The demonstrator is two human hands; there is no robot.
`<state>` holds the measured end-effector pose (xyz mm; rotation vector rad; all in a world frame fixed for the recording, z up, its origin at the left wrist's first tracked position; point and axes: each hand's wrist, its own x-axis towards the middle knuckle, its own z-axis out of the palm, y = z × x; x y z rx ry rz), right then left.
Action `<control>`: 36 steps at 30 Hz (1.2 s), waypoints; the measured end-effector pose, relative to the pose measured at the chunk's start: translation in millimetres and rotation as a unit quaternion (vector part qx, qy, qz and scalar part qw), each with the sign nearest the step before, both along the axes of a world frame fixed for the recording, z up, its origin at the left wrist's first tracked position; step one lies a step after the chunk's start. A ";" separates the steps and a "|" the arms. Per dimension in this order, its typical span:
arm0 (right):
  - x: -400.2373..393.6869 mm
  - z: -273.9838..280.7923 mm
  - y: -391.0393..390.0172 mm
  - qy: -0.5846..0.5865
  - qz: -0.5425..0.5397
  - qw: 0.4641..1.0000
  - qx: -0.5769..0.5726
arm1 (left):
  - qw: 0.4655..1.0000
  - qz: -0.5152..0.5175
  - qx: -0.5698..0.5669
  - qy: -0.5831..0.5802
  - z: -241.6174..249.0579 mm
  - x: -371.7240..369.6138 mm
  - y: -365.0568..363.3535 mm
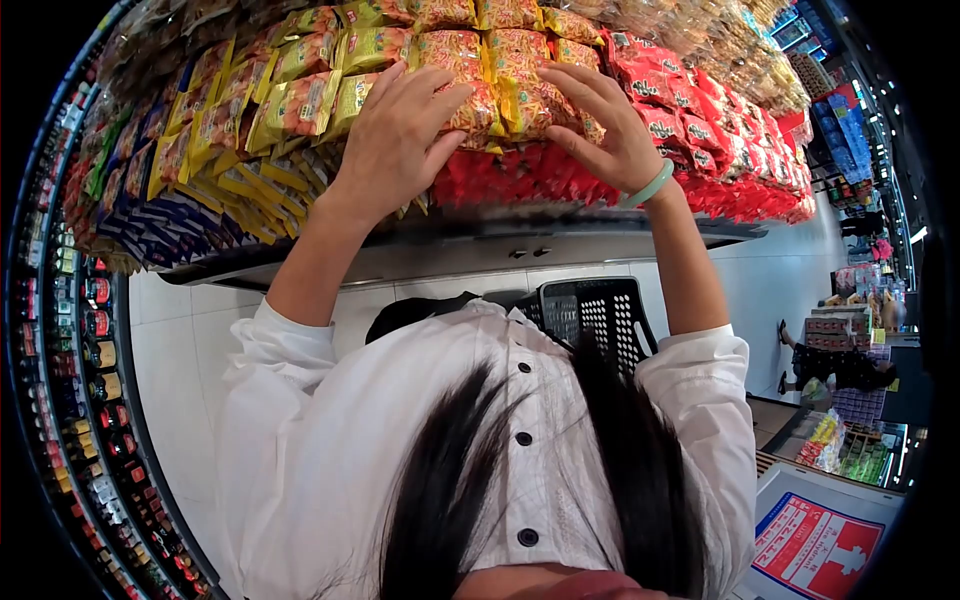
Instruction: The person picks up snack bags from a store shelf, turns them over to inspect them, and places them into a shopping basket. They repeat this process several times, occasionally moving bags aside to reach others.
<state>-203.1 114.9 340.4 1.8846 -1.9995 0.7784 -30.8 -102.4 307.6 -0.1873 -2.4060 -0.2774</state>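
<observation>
Orange-yellow snack packets [500, 80] on the shelf [450, 245] are being straightened, left hand [395, 140] and right hand [600, 125] spread flat; even pressure needed next.

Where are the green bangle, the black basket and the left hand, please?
green bangle [648, 187], head view, on its band at the wrist.
black basket [600, 312], head view, on its perforated wall.
left hand [395, 135], head view, on its back.

Both hands, left hand [395, 135] and right hand [600, 125], rest on orange snack packets [500, 70].
</observation>
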 end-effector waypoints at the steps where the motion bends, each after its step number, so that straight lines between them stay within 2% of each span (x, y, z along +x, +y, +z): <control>1: -0.4 -0.8 -0.7 0.013 -0.004 1.000 0.010 | 1.000 0.000 0.001 -0.004 0.0 -0.2 0.0; 7: 0.3 -9.8 -1.6 0.070 -0.036 0.997 0.011 | 1.000 0.007 -0.013 0.007 0.9 -1.2 2.8; 13: -3.3 -11.8 -3.3 0.065 -0.017 0.998 0.002 | 0.999 -0.048 -0.007 0.014 7.4 -10.2 12.4; 19: -1.9 -16.4 5.8 0.069 -0.049 0.996 0.005 | 0.997 -0.064 -0.043 -0.001 10.8 -21.3 26.8; 26: 10.4 -25.2 18.0 0.144 -0.108 0.983 0.047 | 0.994 -0.052 -0.087 -0.033 12.3 -22.9 30.1; 36: 5.4 -31.2 19.6 0.136 -0.105 0.983 0.070 | 0.992 -0.041 -0.108 -0.055 14.1 -22.8 27.2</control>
